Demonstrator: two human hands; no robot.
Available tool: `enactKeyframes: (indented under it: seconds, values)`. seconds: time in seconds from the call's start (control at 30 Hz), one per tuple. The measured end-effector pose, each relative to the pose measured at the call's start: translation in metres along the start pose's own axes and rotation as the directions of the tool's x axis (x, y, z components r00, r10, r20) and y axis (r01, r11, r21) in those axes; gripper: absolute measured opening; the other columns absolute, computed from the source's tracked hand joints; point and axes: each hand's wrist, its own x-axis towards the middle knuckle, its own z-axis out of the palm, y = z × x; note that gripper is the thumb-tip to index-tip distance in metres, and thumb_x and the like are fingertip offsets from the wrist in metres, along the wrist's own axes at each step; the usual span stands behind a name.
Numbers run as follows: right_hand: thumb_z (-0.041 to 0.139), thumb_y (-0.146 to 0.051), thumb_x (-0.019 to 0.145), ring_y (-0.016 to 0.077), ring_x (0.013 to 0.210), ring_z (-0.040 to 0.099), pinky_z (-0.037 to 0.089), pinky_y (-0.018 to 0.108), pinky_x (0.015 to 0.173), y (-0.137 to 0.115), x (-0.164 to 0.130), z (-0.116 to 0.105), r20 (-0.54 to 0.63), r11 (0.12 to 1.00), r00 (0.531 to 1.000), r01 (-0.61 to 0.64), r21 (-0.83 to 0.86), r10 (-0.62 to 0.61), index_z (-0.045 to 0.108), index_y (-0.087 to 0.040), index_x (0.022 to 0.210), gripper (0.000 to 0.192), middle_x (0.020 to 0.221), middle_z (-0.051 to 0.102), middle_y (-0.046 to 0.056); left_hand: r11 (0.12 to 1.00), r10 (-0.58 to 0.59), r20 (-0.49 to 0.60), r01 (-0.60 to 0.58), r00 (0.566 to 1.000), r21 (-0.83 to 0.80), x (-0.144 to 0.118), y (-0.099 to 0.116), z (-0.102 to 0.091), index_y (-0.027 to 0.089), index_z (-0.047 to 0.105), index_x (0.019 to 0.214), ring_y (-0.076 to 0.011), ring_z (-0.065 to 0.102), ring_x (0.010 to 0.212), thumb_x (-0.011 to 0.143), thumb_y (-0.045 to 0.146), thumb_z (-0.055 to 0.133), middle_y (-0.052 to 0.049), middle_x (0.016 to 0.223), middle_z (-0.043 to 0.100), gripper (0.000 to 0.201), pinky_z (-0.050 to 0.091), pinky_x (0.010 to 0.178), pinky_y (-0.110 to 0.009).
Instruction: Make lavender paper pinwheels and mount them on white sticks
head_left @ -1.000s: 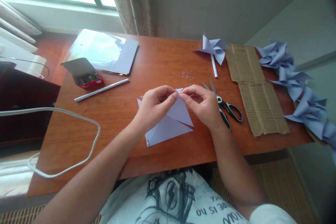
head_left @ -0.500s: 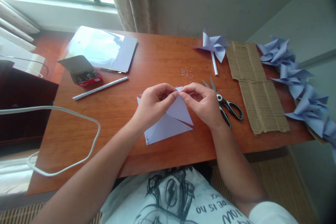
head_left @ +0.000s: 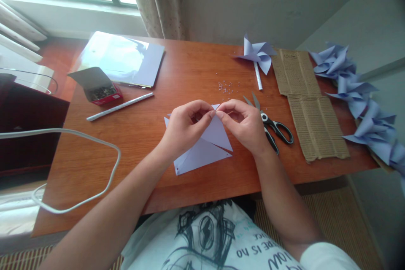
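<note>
A pale lavender square of paper (head_left: 202, 154) lies on the table, slit from its corners toward the middle, with small holes near some corners. My left hand (head_left: 191, 122) and my right hand (head_left: 240, 120) meet over its far corner, thumb and forefinger of each pinched together. Their fingertips nearly touch; whatever is between them is too small to make out. The left hand covers the paper's left part. Just right of my right hand lie black-and-white scissors (head_left: 274, 129), blades spread. Tiny beads (head_left: 225, 87) are scattered beyond the hands.
A finished pinwheel (head_left: 257, 52) on a stick lies at the back, beside corrugated cardboard (head_left: 318, 122). More paper pinwheels (head_left: 357, 88) line the right edge. Leftward are a rolled paper stick (head_left: 120, 106), a red box (head_left: 107, 95) of small metal pieces, a shiny folder (head_left: 117, 59) and a white cable (head_left: 118, 156).
Both hands stay pinched together over the paper's far corner, with barely any movement. The view has shifted very slightly.
</note>
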Motion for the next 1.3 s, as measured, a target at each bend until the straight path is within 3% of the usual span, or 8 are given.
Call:
enactKeyframes:
  seconds: [0.23,0.5,1.03,1.3]
  values:
    - [0.069,-0.029,0.089,0.0194,0.084,0.069,0.059,0.033,0.076,0.0001,0.0009,0.0007,0.005,0.999,1.0,-0.015,-0.043,0.015,0.068,-0.023,0.087,0.007,0.088,0.072,0.003,0.968,0.117,-0.06,-0.1,0.991,0.232,-0.0025,0.0082,0.0031,0.017,0.07,0.081,-0.0111,0.055,0.061,0.087,0.022,0.062,-0.001,0.071,0.068,0.011,0.042,0.055,-0.022]
    - [0.065,-0.02,0.086,0.0161,0.076,0.065,0.055,0.029,0.069,-0.0034,0.0012,0.0012,0.007,0.984,0.998,0.063,-0.167,-0.062,0.066,-0.022,0.081,0.005,0.08,0.068,0.0,0.922,0.175,-0.06,-0.143,0.983,0.36,-0.0023,0.007,0.0042,0.017,0.072,0.08,-0.0108,0.055,0.059,0.085,0.019,0.062,0.0,0.068,0.068,0.011,0.043,0.058,-0.023]
    - [0.064,-0.023,0.089,0.0186,0.083,0.069,0.059,0.034,0.077,-0.0023,0.0007,0.0021,-0.024,0.997,1.0,-0.002,-0.073,0.0,0.066,-0.023,0.086,0.004,0.087,0.07,0.002,0.974,0.086,-0.04,-0.075,0.995,0.213,-0.0011,0.0054,-0.0007,0.017,0.071,0.083,-0.0117,0.06,0.062,0.086,0.022,0.064,-0.001,0.071,0.071,0.009,0.045,0.056,-0.021]
    - [0.065,-0.024,0.09,0.0183,0.083,0.069,0.058,0.032,0.074,-0.0018,0.0009,0.0003,0.01,0.988,0.998,0.064,-0.137,-0.064,0.068,-0.023,0.087,0.004,0.088,0.071,0.002,0.974,0.096,-0.038,-0.086,0.995,0.21,-0.0005,0.0044,-0.001,0.017,0.07,0.082,-0.0113,0.059,0.062,0.086,0.02,0.064,-0.001,0.07,0.07,0.008,0.045,0.057,-0.022]
